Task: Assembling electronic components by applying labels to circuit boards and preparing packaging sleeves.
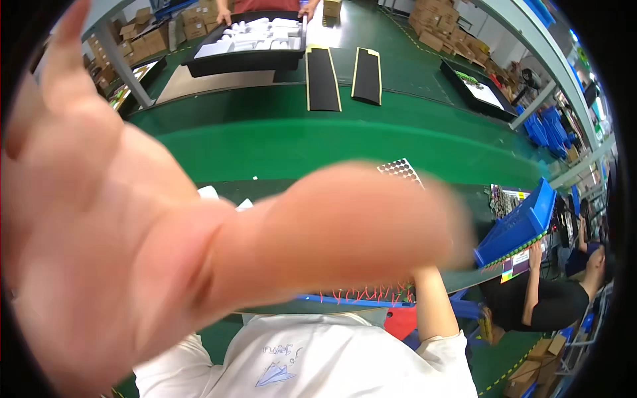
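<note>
Head view is showing the person's bare left hand [113,225] filling the left side of the frame, very close to the lens and partly blurred. Its thumb [371,219] is stretching sideways across the centre, spread well away from the fingers; nothing is showing in its grasp, and some fingertips are running past the edge of the picture. A bare right forearm [436,305] is rising from a short white sleeve at lower right, but the left thumb is hiding the right hand, so I cannot tell whether that one is pinching anything.

Thin red-orange wires [371,292] are lying in a row just beside that forearm, below the centre, along a narrow blue strip [345,300]. A white sheet with rows of black round dots [400,167] is peeking out above the thumb.

At upper centre, another person's hands are holding a broad black tray [249,63] containing white pieces. Two long black panels with yellowish edges [323,79] are lying near it. At right, a blue plastic bin [517,225] is standing tilted near a black-clad co-worker [557,302].
</note>
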Motion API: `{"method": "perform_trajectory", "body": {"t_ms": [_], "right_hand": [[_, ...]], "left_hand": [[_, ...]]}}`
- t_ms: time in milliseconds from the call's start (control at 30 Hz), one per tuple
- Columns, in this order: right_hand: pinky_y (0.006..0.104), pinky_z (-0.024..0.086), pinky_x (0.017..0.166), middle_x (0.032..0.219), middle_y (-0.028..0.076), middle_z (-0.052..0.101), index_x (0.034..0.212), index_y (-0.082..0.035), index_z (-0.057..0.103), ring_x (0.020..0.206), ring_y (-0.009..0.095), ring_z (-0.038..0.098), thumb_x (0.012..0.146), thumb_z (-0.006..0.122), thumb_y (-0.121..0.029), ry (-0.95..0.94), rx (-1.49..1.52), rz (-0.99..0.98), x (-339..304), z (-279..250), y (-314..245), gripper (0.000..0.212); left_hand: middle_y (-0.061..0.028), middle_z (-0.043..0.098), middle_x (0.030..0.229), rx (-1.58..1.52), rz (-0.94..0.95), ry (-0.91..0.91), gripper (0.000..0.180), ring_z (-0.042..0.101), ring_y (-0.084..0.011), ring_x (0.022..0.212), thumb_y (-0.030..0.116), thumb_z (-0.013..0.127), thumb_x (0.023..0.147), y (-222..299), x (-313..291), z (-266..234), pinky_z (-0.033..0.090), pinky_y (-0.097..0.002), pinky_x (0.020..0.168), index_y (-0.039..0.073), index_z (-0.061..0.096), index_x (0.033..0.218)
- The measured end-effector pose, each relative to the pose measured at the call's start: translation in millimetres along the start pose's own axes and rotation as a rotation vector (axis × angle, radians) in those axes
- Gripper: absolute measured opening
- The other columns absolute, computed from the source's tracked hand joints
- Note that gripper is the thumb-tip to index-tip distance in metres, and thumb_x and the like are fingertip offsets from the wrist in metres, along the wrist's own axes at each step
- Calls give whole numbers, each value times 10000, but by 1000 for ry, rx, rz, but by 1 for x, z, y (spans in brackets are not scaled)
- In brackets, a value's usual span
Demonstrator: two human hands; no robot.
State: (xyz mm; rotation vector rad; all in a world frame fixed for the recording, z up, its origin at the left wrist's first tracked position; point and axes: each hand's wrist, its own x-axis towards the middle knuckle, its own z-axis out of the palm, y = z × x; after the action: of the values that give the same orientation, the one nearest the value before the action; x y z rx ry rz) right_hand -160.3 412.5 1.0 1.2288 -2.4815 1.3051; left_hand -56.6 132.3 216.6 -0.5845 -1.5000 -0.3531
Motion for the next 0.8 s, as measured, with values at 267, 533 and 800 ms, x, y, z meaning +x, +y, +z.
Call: {"method": "perform_trajectory", "body": {"t_ms": [267, 533, 800], "right_hand": [[361, 518, 855, 1149, 181, 638, 1465, -18, 292, 938, 271, 693, 785, 658, 0, -86, 40, -17, -22, -12, 9, 773], [395, 509, 943, 1253, 206, 605, 1463, 4, 285, 1101, 320, 644, 786, 677, -73, -128, 24, -37, -18, -12, 8, 786], [393, 540, 876, 1170, 165, 654, 1452, -42, 352, 992, 302, 687, 813, 661, -69, -53, 193, -33, -22, -12, 11, 710]], "left_hand": [[-256, 508, 1332, -86, -643, -543, 623, 458, -420, 1288, 102, 646, 782, 34, -116, -31, 324, -496, 1106, -59, 426, 1343], [-212, 385, 1483, -100, -841, -1033, 714, 293, -396, 1420, 211, 681, 808, 76, -183, 16, 204, -507, 1161, 4, 383, 1423], [-138, 376, 1519, -196, -530, -1452, 778, 297, -331, 1432, 460, 657, 814, 32, -168, 69, 175, -548, 1164, 71, 409, 1441]]}}
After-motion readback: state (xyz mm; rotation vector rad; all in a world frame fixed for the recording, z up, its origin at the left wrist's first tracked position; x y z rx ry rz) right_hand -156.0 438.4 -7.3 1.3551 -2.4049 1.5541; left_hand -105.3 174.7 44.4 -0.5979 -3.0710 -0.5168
